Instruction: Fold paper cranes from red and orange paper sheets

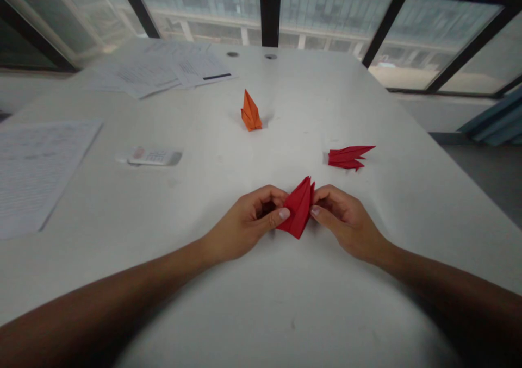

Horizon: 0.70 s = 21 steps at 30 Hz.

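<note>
Between my two hands is a red folded paper piece (299,207), pointed at the top and at the bottom, held just over the white table (261,303). My left hand (256,218) pinches its left side, thumb on the front face and fingers behind. On the other side, my right hand (346,218) grips the right edge between thumb and forefinger. A second red folded paper (348,157), with several spiky points, lies beyond my right hand. Farther back stands an orange folded paper (250,112) with one tall point.
A small white packet with print (153,156) lies left of centre. Printed sheets (163,69) overlap at the back left, and another sheet (36,167) is at the left edge. Two round holes sit near the back edge, before dark-framed windows. A blue curtain (495,120) hangs right.
</note>
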Each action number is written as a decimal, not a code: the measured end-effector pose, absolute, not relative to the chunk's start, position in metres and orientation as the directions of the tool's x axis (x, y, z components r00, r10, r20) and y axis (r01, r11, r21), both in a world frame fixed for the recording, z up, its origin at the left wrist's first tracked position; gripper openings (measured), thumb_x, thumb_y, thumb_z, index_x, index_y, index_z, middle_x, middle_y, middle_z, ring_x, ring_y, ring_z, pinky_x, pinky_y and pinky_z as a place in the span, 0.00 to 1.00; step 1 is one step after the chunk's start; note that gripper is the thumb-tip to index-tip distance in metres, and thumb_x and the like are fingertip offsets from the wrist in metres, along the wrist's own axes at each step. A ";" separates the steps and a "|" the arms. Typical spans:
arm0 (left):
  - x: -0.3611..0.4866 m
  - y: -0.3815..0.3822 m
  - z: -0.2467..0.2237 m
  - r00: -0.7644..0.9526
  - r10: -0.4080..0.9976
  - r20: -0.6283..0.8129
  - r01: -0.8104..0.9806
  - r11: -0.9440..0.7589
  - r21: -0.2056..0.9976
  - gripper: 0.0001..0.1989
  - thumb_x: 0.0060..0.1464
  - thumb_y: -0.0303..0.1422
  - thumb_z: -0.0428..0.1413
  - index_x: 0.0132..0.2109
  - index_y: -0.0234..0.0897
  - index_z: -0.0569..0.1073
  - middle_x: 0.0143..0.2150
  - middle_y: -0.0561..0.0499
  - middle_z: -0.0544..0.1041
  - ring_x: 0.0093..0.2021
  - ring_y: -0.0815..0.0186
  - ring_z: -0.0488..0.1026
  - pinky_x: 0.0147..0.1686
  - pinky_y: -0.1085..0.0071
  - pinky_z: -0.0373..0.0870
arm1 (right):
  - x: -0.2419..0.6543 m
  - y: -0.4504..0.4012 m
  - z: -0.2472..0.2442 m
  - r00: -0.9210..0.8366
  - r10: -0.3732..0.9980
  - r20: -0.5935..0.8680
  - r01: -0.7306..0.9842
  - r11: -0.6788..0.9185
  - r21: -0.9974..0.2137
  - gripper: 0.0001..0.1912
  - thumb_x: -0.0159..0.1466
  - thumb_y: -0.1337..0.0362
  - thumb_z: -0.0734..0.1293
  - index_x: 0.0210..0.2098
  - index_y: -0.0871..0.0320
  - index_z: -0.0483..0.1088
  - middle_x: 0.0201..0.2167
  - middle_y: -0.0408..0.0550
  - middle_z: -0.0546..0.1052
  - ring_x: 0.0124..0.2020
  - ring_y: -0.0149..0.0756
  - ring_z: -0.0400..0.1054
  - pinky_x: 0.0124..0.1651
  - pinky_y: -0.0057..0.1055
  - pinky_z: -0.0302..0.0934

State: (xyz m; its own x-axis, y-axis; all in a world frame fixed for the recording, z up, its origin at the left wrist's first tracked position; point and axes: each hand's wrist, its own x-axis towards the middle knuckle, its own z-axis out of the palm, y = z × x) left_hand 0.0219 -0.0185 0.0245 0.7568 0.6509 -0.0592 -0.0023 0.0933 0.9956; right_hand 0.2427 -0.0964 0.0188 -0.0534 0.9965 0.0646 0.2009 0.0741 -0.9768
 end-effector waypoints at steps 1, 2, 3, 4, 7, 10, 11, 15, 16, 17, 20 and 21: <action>0.022 -0.018 0.024 0.756 0.652 -0.056 -0.003 0.089 0.996 0.12 0.64 0.38 0.60 0.47 0.33 0.73 0.39 0.50 0.76 0.37 0.68 0.71 0.39 0.71 0.67 | 0.243 -0.097 0.019 -0.051 0.996 0.067 0.204 0.076 -0.976 0.05 0.70 0.60 0.68 0.40 0.54 0.71 0.36 0.44 0.76 0.35 0.35 0.70 0.39 0.32 0.64; 0.022 -0.018 0.024 0.757 0.652 -0.055 0.000 0.083 0.997 0.12 0.64 0.38 0.60 0.47 0.33 0.73 0.39 0.50 0.76 0.37 0.68 0.71 0.39 0.71 0.67 | 0.243 -0.097 0.019 -0.048 0.996 0.071 0.207 0.080 -0.975 0.05 0.69 0.60 0.68 0.39 0.54 0.71 0.35 0.44 0.76 0.35 0.35 0.69 0.38 0.32 0.64; 0.022 -0.018 0.024 0.754 0.654 -0.052 0.002 0.077 0.997 0.12 0.64 0.38 0.59 0.47 0.33 0.73 0.38 0.51 0.75 0.37 0.68 0.71 0.39 0.71 0.67 | 0.243 -0.097 0.019 -0.042 0.996 0.075 0.209 0.082 -0.974 0.06 0.69 0.59 0.68 0.38 0.54 0.70 0.34 0.43 0.75 0.34 0.35 0.69 0.38 0.31 0.64; 0.021 -0.019 0.024 0.749 0.661 -0.047 0.000 0.071 0.997 0.12 0.64 0.38 0.60 0.47 0.34 0.73 0.38 0.51 0.75 0.37 0.69 0.71 0.39 0.71 0.67 | 0.243 -0.097 0.019 -0.034 0.996 0.080 0.210 0.086 -0.974 0.07 0.69 0.59 0.69 0.37 0.54 0.70 0.33 0.43 0.74 0.33 0.34 0.68 0.38 0.31 0.64; 0.021 -0.018 0.024 0.709 0.704 -0.033 -0.010 0.058 0.998 0.11 0.64 0.38 0.59 0.45 0.34 0.72 0.39 0.51 0.75 0.38 0.68 0.71 0.41 0.71 0.68 | 0.242 -0.098 0.019 -0.003 0.994 0.111 0.187 0.110 -0.976 0.08 0.69 0.59 0.69 0.35 0.54 0.70 0.34 0.44 0.75 0.35 0.35 0.69 0.40 0.32 0.65; 0.021 -0.017 0.022 0.669 0.743 -0.028 -0.037 0.071 0.997 0.11 0.64 0.38 0.60 0.44 0.35 0.71 0.40 0.50 0.76 0.39 0.68 0.72 0.43 0.69 0.69 | 0.243 -0.098 0.020 0.032 0.988 0.152 0.148 0.146 -0.978 0.09 0.67 0.60 0.71 0.33 0.55 0.70 0.43 0.49 0.78 0.42 0.38 0.73 0.45 0.36 0.68; 0.021 -0.016 0.021 0.663 0.748 -0.029 -0.049 0.082 0.995 0.11 0.64 0.38 0.60 0.45 0.35 0.70 0.41 0.49 0.76 0.40 0.67 0.73 0.44 0.69 0.70 | 0.243 -0.098 0.021 0.046 0.986 0.160 0.145 0.152 -0.978 0.09 0.67 0.60 0.71 0.32 0.55 0.70 0.46 0.50 0.79 0.44 0.39 0.74 0.46 0.37 0.69; 0.020 -0.013 0.016 0.655 0.756 -0.016 -0.127 0.132 0.983 0.11 0.64 0.38 0.61 0.45 0.36 0.71 0.43 0.48 0.78 0.43 0.65 0.74 0.48 0.67 0.71 | 0.243 -0.099 0.022 0.099 0.980 0.170 0.151 0.154 -0.976 0.08 0.67 0.60 0.71 0.32 0.55 0.72 0.48 0.51 0.79 0.43 0.40 0.75 0.46 0.38 0.72; 0.020 -0.013 0.015 0.655 0.756 -0.008 -0.149 0.140 0.979 0.10 0.63 0.37 0.61 0.45 0.36 0.71 0.43 0.48 0.78 0.44 0.65 0.75 0.49 0.67 0.71 | 0.243 -0.099 0.022 0.107 0.979 0.174 0.150 0.158 -0.976 0.08 0.67 0.61 0.71 0.32 0.55 0.72 0.48 0.51 0.79 0.42 0.39 0.75 0.45 0.38 0.72; 0.019 -0.012 0.014 0.656 0.754 0.000 -0.165 0.144 0.976 0.10 0.63 0.37 0.61 0.46 0.36 0.71 0.44 0.48 0.78 0.44 0.65 0.75 0.49 0.66 0.71 | 0.243 -0.100 0.022 0.114 0.977 0.181 0.148 0.164 -0.975 0.07 0.67 0.61 0.71 0.33 0.55 0.73 0.48 0.51 0.79 0.41 0.38 0.75 0.45 0.38 0.72; 0.018 -0.013 0.015 0.662 0.749 0.009 -0.145 0.116 0.983 0.10 0.63 0.37 0.61 0.47 0.36 0.72 0.45 0.47 0.79 0.45 0.65 0.75 0.51 0.66 0.71 | 0.243 -0.100 0.021 0.107 0.969 0.221 0.155 0.203 -0.967 0.06 0.68 0.62 0.71 0.34 0.54 0.73 0.47 0.50 0.79 0.43 0.38 0.75 0.46 0.38 0.71; 0.018 -0.013 0.017 0.666 0.746 0.004 -0.116 0.098 0.988 0.10 0.63 0.37 0.61 0.47 0.36 0.72 0.45 0.47 0.79 0.45 0.65 0.75 0.50 0.66 0.71 | 0.242 -0.100 0.020 0.096 0.967 0.237 0.163 0.220 -0.962 0.05 0.67 0.63 0.71 0.34 0.54 0.73 0.47 0.50 0.79 0.44 0.39 0.75 0.47 0.38 0.71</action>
